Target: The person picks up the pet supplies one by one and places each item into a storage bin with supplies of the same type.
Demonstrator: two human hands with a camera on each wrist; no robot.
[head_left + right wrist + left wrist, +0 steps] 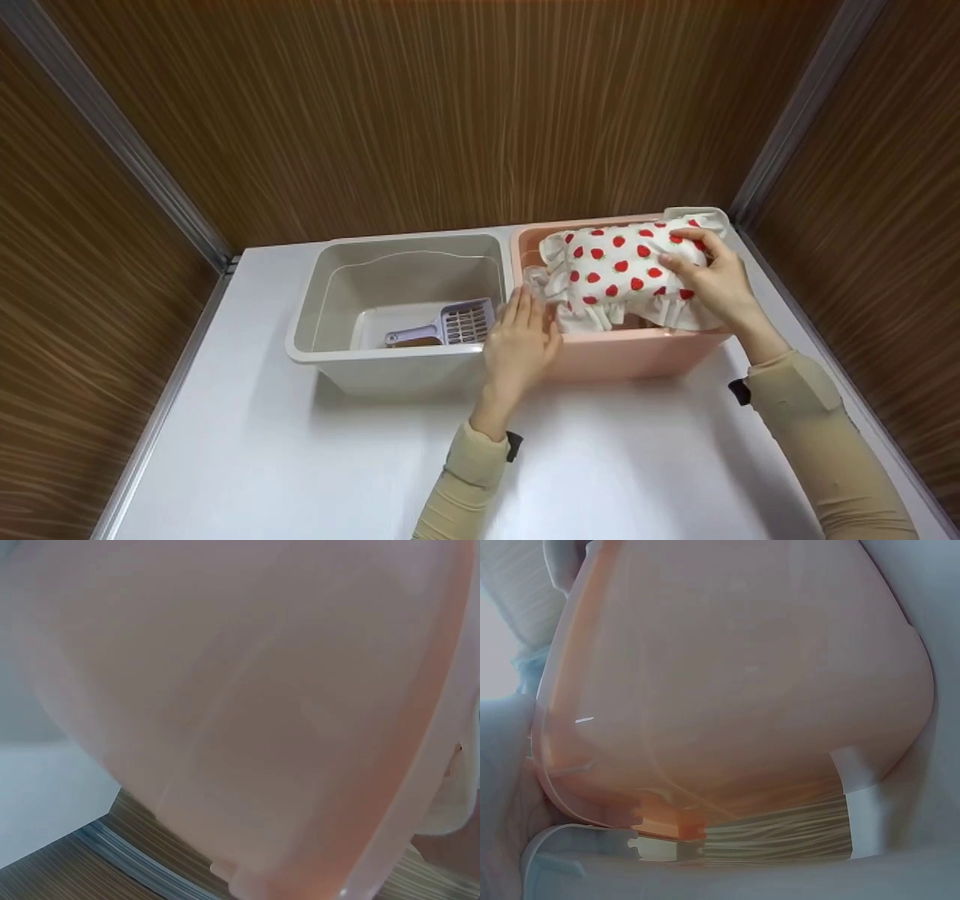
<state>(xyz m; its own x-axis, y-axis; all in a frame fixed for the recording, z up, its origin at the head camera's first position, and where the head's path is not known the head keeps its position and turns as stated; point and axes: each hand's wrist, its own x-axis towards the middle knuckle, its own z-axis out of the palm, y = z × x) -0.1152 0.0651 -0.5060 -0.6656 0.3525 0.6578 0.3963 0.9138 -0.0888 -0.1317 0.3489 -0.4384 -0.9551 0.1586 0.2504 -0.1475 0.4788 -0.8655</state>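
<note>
A small white cushion [619, 266] with red strawberries and a frilled border lies across the top of the pink bin [622, 356]. At its right end my right hand [716, 281] grips it, thumb and fingers spread over the fabric. My left hand [519, 341] rests at the pink bin's left front corner, where the two bins meet, its fingers fairly straight beside the left frill. Under the cushion, most of the pink bin's contents are hidden. The wrist views are mostly filled by the pink bin's outer wall [735, 675].
A grey-white bin [405, 367] stands against the pink one on the left. Inside it lies a lilac slotted litter scoop [442, 326]. A pale rounded edge [697, 214] shows behind the cushion at the back right. Wood-grain panels [480, 112] enclose the white table [247, 450].
</note>
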